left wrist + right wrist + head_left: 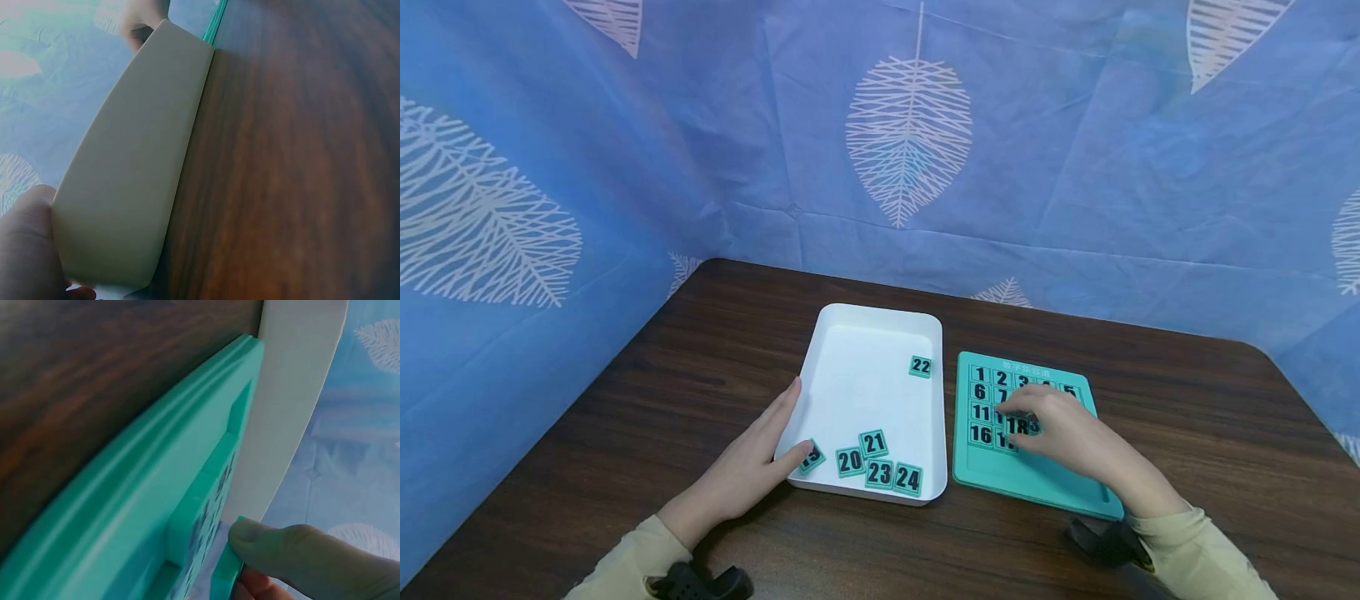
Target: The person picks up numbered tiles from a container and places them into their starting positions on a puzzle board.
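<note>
My right hand pinches a green number tile marked 18 between thumb and fingers. The tile hovers over the green number puzzle board, tilted in the right wrist view. Rows of tiles fill the board's upper part; the hand hides several of them. My left hand rests at the near left corner of the white tray, fingers extended along its left rim. Its thumb reaches over the rim onto a tile marked 19, partly covering it. In the left wrist view, the thumb lies against the tray's edge.
Inside the tray, tiles 20, 21, 23 and 24 lie near its front edge. Tile 22 lies by the right wall. Tray and board stand side by side on a dark wooden table, with blue patterned cloth behind.
</note>
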Demonstrator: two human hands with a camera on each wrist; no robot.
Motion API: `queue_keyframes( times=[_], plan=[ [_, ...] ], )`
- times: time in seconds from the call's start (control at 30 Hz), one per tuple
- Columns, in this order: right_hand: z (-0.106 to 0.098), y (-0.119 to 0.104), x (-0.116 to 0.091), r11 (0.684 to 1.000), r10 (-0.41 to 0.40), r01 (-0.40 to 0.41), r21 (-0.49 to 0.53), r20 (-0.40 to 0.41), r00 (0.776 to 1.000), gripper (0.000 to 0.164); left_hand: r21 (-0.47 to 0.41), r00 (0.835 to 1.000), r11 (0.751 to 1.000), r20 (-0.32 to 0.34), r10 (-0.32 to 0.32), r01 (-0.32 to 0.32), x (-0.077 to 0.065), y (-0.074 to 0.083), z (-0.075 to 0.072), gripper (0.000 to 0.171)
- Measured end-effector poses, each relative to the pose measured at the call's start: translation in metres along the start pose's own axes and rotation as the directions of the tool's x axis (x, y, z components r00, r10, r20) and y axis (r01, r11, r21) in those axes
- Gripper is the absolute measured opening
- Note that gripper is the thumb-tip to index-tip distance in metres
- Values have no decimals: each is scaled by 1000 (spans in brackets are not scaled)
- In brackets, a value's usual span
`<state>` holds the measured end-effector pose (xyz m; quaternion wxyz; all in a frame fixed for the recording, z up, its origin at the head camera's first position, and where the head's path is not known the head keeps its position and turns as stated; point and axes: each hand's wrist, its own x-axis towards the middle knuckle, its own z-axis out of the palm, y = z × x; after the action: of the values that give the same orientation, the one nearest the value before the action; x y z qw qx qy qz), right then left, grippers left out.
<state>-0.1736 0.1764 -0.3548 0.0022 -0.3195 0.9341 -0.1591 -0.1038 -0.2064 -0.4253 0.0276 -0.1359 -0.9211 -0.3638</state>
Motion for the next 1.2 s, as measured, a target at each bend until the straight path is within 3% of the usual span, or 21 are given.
queue_keyframes(
  times=[0.53,1.2],
  plan=[
    [5,14,-21,999,45,-46,22,50,998,35,-8,1000,1000,2,1,-1,0,0,-1,77],
    [12,16,-22,998,59,-59,17,30,998,34,7,1000,1000,-2,5,-5,0,-1,0,77]
  ],
)
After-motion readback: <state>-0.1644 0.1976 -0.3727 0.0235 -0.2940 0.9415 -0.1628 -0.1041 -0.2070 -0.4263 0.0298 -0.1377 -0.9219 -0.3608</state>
